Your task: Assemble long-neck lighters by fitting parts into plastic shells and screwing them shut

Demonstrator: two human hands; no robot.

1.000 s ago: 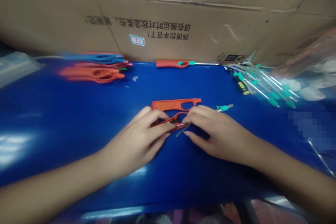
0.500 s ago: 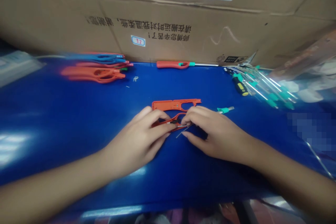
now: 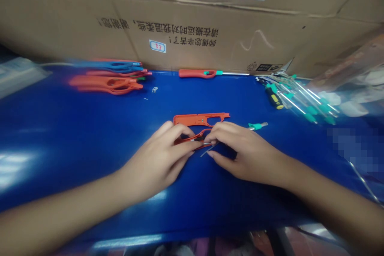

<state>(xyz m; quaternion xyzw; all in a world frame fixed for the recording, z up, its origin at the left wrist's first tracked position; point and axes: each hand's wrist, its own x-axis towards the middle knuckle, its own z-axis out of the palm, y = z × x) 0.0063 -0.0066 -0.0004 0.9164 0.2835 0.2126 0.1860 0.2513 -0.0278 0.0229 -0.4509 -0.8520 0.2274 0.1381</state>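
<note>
My left hand [image 3: 169,150] is closed on an orange lighter shell half [image 3: 200,133], thumb and fingers gripping its handle end. Dark inner parts show in the shell beside my left thumb tip. At the shell's trigger-loop end my right hand [image 3: 235,144] bends over it, index fingertip against a small metal piece. A thin grey rod [image 3: 206,152] slants out between my right thumb and fingers; its upper end is hidden. Just behind both hands lies the other orange shell half [image 3: 189,120], inner side up, with an oval opening. A teal nozzle part [image 3: 255,127] rests beyond my right knuckles.
Red and blue lighter shells [image 3: 111,84] are stacked at the back left, near small metal bits [image 3: 154,89]. An assembled red lighter [image 3: 196,73] lies along the cardboard box [image 3: 186,20]. At back right are several metal tubes with teal parts [image 3: 303,100] and a black-yellow screwdriver [image 3: 275,100].
My right index fingertip has shifted slightly left over the shell, and the thin rod has moved a little with that hand. My left hand stays in place.
</note>
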